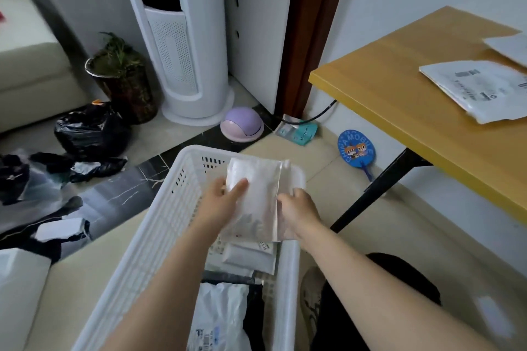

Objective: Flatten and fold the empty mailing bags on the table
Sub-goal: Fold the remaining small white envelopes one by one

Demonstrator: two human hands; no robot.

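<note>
Hands come first in view, both over a white plastic basket on the floor. The left hand lies on a folded translucent mailing bag with its fingers fairly straight, thumb tucked out of sight, so it seems to press or steady rather than clench. The right hand pinches the bag's right edge with curled fingers. Held between them, the bag hangs just above the basket's far end — folded flat, and by my reading about to be laid in.

Beneath the forearms the basket already holds other bags: a white rolled or folded one under the wrists, and a white bag with a printed label nearest the camera beside something dark. How neatly those are folded I cannot tell.

Farther right, the yellow table carries at least two flat white mailing bags — a labelled one and another at the frame's edge. Both lie spread out, not folded, so those are what is left. Judged from this, the task looks well along but unfinished.

Off to the left, black bags and torn wrappers litter the floor, near a potted plant and a tall white appliance.
</note>
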